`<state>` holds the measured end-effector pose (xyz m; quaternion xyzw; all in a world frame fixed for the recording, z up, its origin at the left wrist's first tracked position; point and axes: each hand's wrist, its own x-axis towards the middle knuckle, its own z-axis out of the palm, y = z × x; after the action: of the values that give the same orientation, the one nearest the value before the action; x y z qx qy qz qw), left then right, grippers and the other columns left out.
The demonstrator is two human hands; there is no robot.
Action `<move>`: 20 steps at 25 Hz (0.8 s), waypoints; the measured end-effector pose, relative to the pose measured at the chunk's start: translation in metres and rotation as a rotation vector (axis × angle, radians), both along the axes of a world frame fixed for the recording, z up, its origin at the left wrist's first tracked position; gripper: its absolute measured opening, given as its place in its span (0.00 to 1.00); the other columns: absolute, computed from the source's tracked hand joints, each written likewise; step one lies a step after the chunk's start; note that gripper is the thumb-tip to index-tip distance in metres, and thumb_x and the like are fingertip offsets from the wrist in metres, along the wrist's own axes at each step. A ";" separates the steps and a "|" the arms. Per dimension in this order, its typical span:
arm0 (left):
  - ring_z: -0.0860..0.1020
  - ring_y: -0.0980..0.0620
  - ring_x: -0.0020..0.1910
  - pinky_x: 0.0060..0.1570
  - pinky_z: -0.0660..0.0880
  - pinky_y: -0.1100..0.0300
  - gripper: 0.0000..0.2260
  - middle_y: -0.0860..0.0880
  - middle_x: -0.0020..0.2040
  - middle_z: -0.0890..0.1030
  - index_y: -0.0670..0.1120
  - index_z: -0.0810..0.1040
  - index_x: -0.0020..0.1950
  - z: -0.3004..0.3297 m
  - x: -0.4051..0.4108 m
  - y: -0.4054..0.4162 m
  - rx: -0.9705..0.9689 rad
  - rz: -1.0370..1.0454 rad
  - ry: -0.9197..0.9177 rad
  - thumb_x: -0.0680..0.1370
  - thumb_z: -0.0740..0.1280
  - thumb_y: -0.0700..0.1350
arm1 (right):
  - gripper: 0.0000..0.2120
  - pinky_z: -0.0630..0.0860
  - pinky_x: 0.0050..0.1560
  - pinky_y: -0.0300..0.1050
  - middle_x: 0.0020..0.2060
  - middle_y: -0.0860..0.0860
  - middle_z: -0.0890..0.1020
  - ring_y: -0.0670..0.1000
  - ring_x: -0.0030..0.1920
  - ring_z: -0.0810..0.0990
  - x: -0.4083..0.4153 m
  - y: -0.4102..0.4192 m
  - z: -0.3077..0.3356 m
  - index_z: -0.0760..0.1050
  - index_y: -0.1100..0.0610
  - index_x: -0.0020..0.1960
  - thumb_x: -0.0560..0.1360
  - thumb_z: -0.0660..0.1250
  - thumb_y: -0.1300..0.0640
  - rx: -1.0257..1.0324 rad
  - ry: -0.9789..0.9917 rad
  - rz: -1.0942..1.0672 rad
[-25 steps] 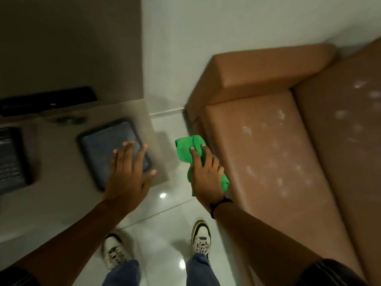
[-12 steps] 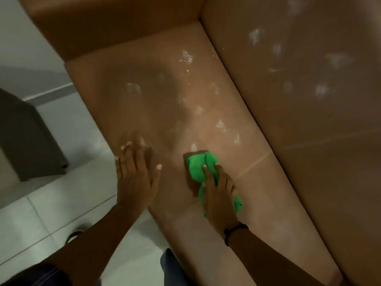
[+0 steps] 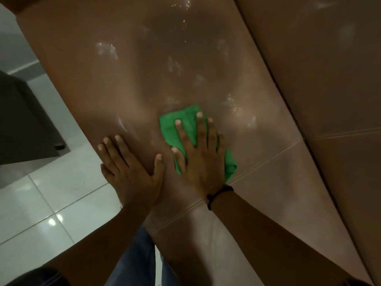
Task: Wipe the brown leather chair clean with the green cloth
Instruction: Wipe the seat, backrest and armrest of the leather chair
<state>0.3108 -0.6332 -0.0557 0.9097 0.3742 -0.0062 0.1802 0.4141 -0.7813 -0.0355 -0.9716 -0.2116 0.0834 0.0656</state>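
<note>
Both hands now planted | right hand (image 3: 203,156) flat on green cloth (image 3: 186,125) | left hand (image 3: 132,169) spread on chair (image 3: 257,182)

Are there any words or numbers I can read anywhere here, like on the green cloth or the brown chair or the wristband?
None: no words, numbers or signs show anywhere.
green cloth: plain, no label in view.
brown leather chair: only whitish smudges and seams, no lettering.
dark wristband by the right hand: no print visible.
left hand, floor tiles, dark cabinet: nothing written.
</note>
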 end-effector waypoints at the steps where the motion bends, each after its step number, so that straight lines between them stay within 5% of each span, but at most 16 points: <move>1: 0.49 0.32 0.92 0.85 0.56 0.27 0.49 0.34 0.92 0.51 0.39 0.50 0.92 0.004 0.001 -0.001 -0.008 0.000 0.011 0.83 0.62 0.68 | 0.32 0.61 0.78 0.71 0.88 0.58 0.51 0.67 0.86 0.56 -0.006 -0.005 0.002 0.51 0.42 0.89 0.88 0.51 0.35 -0.012 0.014 0.075; 4: 0.49 0.31 0.91 0.85 0.57 0.25 0.49 0.33 0.92 0.51 0.38 0.50 0.92 0.015 0.005 -0.003 -0.041 0.003 0.023 0.82 0.62 0.68 | 0.33 0.67 0.77 0.72 0.89 0.56 0.51 0.66 0.85 0.58 -0.024 -0.057 0.016 0.51 0.41 0.89 0.87 0.55 0.37 -0.062 0.032 0.156; 8: 0.49 0.31 0.91 0.86 0.55 0.26 0.48 0.34 0.92 0.51 0.38 0.51 0.92 0.009 0.006 -0.004 -0.026 0.016 0.021 0.83 0.61 0.68 | 0.31 0.61 0.79 0.70 0.88 0.58 0.53 0.67 0.85 0.58 0.018 -0.034 0.008 0.52 0.44 0.89 0.88 0.51 0.37 -0.044 -0.035 -0.179; 13: 0.51 0.30 0.91 0.84 0.58 0.25 0.46 0.32 0.91 0.53 0.37 0.53 0.91 0.009 0.003 -0.003 -0.024 -0.005 -0.012 0.84 0.59 0.66 | 0.31 0.62 0.80 0.67 0.89 0.56 0.49 0.65 0.86 0.55 -0.012 -0.015 0.003 0.48 0.45 0.89 0.89 0.46 0.38 -0.026 0.012 0.254; 18: 0.51 0.32 0.91 0.84 0.58 0.24 0.43 0.34 0.92 0.53 0.38 0.54 0.91 0.006 0.002 -0.003 -0.056 0.026 -0.052 0.87 0.50 0.69 | 0.31 0.65 0.78 0.69 0.88 0.60 0.54 0.68 0.85 0.58 -0.012 -0.011 0.015 0.54 0.47 0.89 0.89 0.49 0.38 -0.087 0.018 -0.002; 20: 0.50 0.34 0.92 0.86 0.55 0.27 0.43 0.36 0.92 0.53 0.39 0.53 0.91 -0.001 -0.002 -0.003 -0.065 0.012 -0.094 0.88 0.46 0.70 | 0.30 0.62 0.80 0.69 0.88 0.59 0.55 0.67 0.86 0.56 0.002 0.035 0.004 0.54 0.44 0.89 0.89 0.51 0.37 0.019 0.007 0.312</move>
<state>0.3087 -0.6359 -0.0567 0.9004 0.3703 0.0255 0.2270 0.4157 -0.7467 -0.0315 -0.9260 -0.3603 0.0940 0.0617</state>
